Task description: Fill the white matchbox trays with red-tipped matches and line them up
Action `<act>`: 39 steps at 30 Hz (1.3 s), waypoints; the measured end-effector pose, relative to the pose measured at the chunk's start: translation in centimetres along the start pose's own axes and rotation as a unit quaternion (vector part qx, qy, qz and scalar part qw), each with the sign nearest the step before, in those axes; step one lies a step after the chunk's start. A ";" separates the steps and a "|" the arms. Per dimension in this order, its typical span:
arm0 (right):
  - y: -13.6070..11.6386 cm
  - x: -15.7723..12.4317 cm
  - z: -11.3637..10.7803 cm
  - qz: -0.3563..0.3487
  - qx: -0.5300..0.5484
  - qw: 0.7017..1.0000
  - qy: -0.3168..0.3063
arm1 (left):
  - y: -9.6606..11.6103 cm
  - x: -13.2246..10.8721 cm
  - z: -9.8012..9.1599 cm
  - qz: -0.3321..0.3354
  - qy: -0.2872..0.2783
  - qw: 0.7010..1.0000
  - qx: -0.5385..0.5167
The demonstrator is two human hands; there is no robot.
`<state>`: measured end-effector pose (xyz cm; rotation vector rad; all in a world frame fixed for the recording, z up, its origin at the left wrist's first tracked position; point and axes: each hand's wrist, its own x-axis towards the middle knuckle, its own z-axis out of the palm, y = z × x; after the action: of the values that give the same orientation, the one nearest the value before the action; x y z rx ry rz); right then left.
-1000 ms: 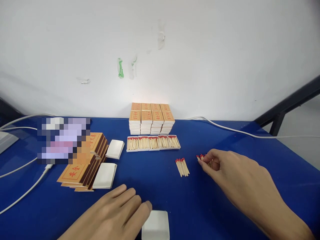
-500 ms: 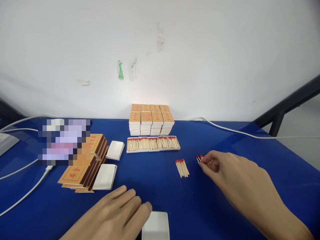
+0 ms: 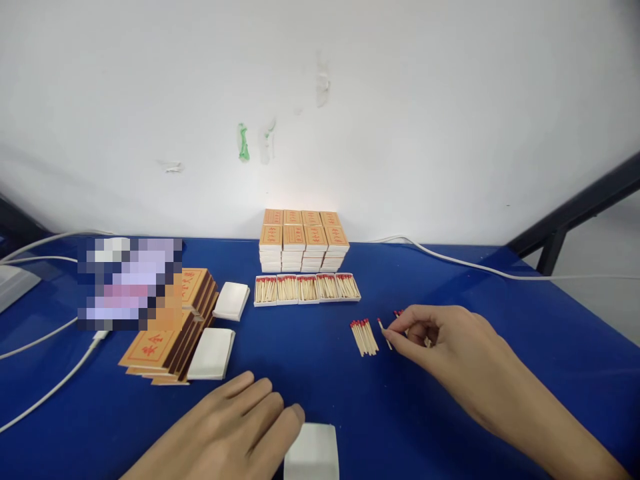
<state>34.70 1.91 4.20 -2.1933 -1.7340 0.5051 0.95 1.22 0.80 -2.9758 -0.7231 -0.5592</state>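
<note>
My right hand [image 3: 440, 340] pinches a single match [image 3: 384, 333] between thumb and forefinger, its red head pointing away from me. Just left of it lies a small fan of matches [image 3: 364, 337] on the blue table. More matches [image 3: 397, 313] lie behind and under my right hand, mostly hidden by it. My left hand [image 3: 230, 427] rests on the table, back up, with loosely bent fingers and nothing visible in them. Beside its rightmost finger sits a white box-like piece [image 3: 311, 450], cut off by the lower edge of the view.
Five-across filled matchbox trays [image 3: 306, 300] stand before a stack of closed matchboxes [image 3: 303, 240] at the wall. On the left are piled orange matchbox sleeves [image 3: 155, 347], two white pieces [image 3: 211, 353] and a blurred device [image 3: 135, 280]. A white cable [image 3: 465, 263] crosses the back right.
My right hand has shifted slightly left, bringing one match away from the loose ones toward the small fan. My left hand has stayed put.
</note>
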 end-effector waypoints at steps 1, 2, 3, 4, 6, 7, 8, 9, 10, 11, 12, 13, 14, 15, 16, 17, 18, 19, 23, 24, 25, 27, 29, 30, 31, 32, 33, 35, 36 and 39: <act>-0.3 0.0 0.1 -0.005 0.024 1.000 -0.007 | 0.0 0.1 0.0 -0.001 0.008 1.000 -0.004; -0.5 0.0 0.1 -0.008 0.043 0.999 -0.011 | 0.1 0.3 0.0 -0.004 0.014 1.000 -0.007; -0.9 0.0 0.2 -0.010 0.055 0.998 -0.014 | 0.2 0.4 -0.1 -0.007 0.019 1.000 -0.009; -1.2 -0.1 0.3 -0.011 0.062 0.998 -0.013 | 0.3 0.5 -0.2 -0.009 0.019 1.000 -0.012; -1.7 -0.1 0.5 -0.013 0.064 0.998 -0.011 | 0.4 0.6 -0.3 -0.015 0.014 1.000 -0.014; -1.9 -0.2 0.7 -0.015 0.063 0.998 -0.008 | 0.5 0.6 -0.4 -0.016 0.011 1.000 -0.015; -2.0 -0.2 0.7 -0.017 0.060 0.998 -0.005 | 0.5 0.6 -0.5 -0.017 0.008 1.000 -0.016; -2.0 -0.3 0.8 -0.020 0.056 0.998 -0.002 | 0.5 0.5 -0.5 -0.020 0.007 1.000 -0.017; -2.0 -0.3 0.8 -0.021 0.051 0.998 0.004 | 0.5 0.5 -0.5 -0.023 0.009 1.000 -0.017; -1.9 -0.4 0.8 -0.022 0.044 0.999 0.010 | 0.5 0.4 -0.5 -0.021 0.011 1.000 -0.019; -1.8 -0.4 0.8 -0.021 0.038 0.999 0.019 | 0.5 0.4 -0.4 -0.019 0.013 1.000 -0.022; -1.6 -0.4 0.7 -0.019 0.030 0.999 0.027 | 0.4 0.4 -0.4 -0.016 0.013 1.000 -0.022; -1.5 -0.4 0.5 -0.017 0.022 0.999 0.035 | 0.4 0.5 -0.4 -0.012 0.014 1.000 -0.020; -1.3 -0.4 0.4 -0.013 0.013 0.999 0.042 | 0.4 0.6 -0.5 -0.014 0.016 1.000 -0.014; -1.2 -0.3 0.2 -0.008 0.003 0.999 0.047 | 0.4 0.7 -0.6 -0.014 0.016 1.000 -0.008; -1.0 -0.2 0.1 -0.002 -0.009 0.999 0.053 | 0.3 0.8 -0.6 -0.015 0.019 1.000 -0.002; -0.8 -0.1 -0.1 0.004 -0.023 0.998 0.060 | 0.3 0.9 -0.7 -0.014 0.021 1.000 0.000; -0.5 0.0 -0.2 0.011 -0.040 0.997 0.070 | 0.3 0.9 -0.8 -0.013 0.023 1.000 0.002; 0.5 0.3 -0.4 0.032 -0.133 0.985 0.106 | 0.3 0.6 -0.7 -0.015 0.012 1.000 -0.004; 0.7 0.3 -0.4 0.037 -0.151 0.982 0.108 | 0.3 0.5 -0.6 -0.016 0.004 1.000 -0.008; 0.8 0.3 -0.3 0.041 -0.164 0.980 0.109 | 0.3 0.4 -0.5 -0.016 -0.002 1.000 -0.013; 0.9 0.3 -0.2 0.043 -0.171 0.979 0.107 | 0.3 0.2 -0.4 -0.019 -0.008 1.000 -0.020; 0.5 0.1 0.0 0.018 -0.148 0.983 0.106 | 0.2 0.0 -0.3 -0.023 -0.010 0.999 -0.022; 0.2 0.0 0.1 -0.007 -0.125 0.987 0.104 | 0.2 0.0 -0.3 -0.023 -0.006 0.999 -0.021; -0.2 -0.2 0.3 -0.039 -0.096 0.990 0.100 | 0.2 -0.1 -0.3 -0.022 -0.003 1.000 -0.020; -0.7 -0.4 0.6 -0.076 -0.065 0.990 0.096 | 0.2 -0.1 -0.3 -0.020 0.000 1.000 -0.020; -1.1 -0.6 0.9 -0.114 -0.038 0.989 0.088 | 0.2 -0.1 -0.3 -0.016 0.004 1.000 -0.020; -1.9 -1.0 1.8 -0.187 -0.009 0.980 0.074 | 0.3 0.1 -0.4 -0.016 0.007 1.000 -0.020; -2.2 -1.2 2.2 -0.219 -0.010 0.973 0.071 | 0.4 0.2 -0.5 -0.018 0.007 1.000 -0.020; -2.6 -1.6 3.5 -0.277 -0.045 0.955 0.093 | 0.5 0.5 -0.5 -0.023 0.010 0.999 -0.020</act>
<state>30.56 1.00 2.38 -1.6238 -2.1690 0.0790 1.42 0.95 1.44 -2.9921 -0.7904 -0.6114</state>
